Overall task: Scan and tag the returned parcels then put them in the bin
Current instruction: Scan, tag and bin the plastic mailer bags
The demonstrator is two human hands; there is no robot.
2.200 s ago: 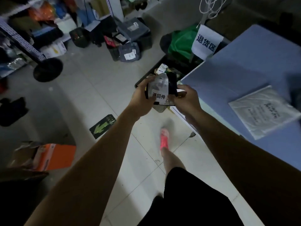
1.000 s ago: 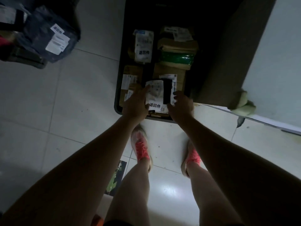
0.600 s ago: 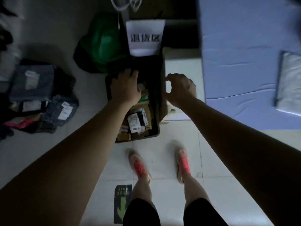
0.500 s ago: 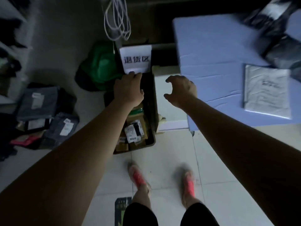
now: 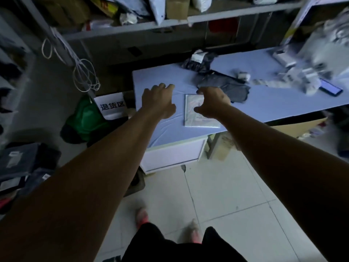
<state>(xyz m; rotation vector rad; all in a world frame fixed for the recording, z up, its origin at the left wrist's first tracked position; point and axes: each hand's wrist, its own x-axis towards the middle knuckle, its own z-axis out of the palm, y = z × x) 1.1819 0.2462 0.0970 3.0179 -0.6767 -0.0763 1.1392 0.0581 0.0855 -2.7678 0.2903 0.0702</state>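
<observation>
Blue surface (image 5: pixel 264 104) fills the centre of the frame. My left hand (image 5: pixel 158 101) and right hand (image 5: pixel 212 103) reach over it, fingers loosely curved and spread, gripping nothing. A flat white parcel (image 5: pixel 194 120) lies under the right hand, with grey parcels (image 5: pixel 224 85) just above it.

Dim room. Pale tiled floor (image 5: pixel 226 195) near; blue-topped table (image 5: pixel 273 103) at centre right; cluttered metal shelves (image 5: pixel 170 23) along the far side.

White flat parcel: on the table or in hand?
On the table: the white flat parcel lies flat, the right hand open above it.
</observation>
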